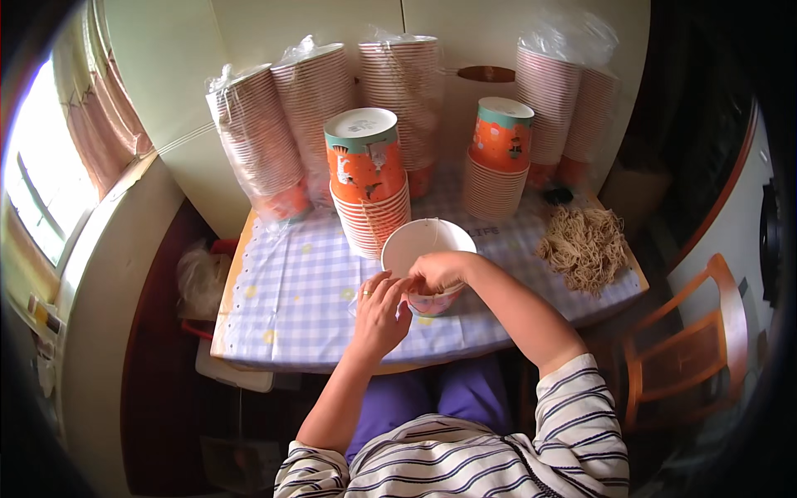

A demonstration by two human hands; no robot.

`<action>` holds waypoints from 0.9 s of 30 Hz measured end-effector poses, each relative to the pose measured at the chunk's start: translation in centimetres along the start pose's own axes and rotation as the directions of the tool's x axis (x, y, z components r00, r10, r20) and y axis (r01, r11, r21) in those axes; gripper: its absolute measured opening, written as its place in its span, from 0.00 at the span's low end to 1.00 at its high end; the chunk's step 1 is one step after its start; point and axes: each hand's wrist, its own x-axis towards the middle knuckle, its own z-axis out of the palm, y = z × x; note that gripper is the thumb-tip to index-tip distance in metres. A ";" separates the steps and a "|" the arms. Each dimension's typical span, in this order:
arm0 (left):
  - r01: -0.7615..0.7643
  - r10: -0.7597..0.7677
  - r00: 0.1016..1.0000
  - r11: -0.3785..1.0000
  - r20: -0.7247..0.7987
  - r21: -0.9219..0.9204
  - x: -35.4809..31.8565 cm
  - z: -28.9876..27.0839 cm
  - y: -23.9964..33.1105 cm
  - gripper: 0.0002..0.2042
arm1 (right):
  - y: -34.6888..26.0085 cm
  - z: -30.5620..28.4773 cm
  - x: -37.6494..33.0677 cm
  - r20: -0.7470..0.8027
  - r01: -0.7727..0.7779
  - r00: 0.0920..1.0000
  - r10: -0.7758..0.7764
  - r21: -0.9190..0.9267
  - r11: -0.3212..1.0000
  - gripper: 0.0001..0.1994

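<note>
A paper bucket (398, 245) stands upright on the table in front of me, its white inside facing up. A thin cord shows at its far rim. My right hand (438, 272) reaches over the bucket's near side, fingers curled and pinched inside the rim. Beside the left of the rim, my left hand (383, 311) has its fingers bent together, their tips meeting the right hand's fingers. What either hand pinches is hidden. Just behind the bucket rises a stack of orange paper buckets (365, 170), turned upside down.
Another upside-down bucket stack (496, 183) stands farther right. Several tall plastic-wrapped stacks (257, 137) line the back. A tangled heap of beige cord (584, 249) lies at the right on the checked tablecloth (282, 290). A wooden chair (689, 357) stands right of the table.
</note>
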 end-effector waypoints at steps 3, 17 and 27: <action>-0.001 0.001 1.000 1.000 -0.006 -0.026 0.4 0.2 0.4 0.19 | 0.2 -0.2 -1.2 -0.143 -0.097 0.986 0.082 -0.103 0.990 0.11; -0.077 0.076 0.997 0.996 -0.016 -0.048 1.0 0.6 -0.7 0.14 | 8.1 10.1 -10.1 -0.844 -0.227 0.536 0.023 -0.118 0.967 0.08; -0.101 0.114 0.991 0.981 0.072 -0.163 2.6 -0.2 0.5 0.09 | 0.8 13.6 -5.9 -0.966 0.121 0.256 0.034 0.067 0.990 0.13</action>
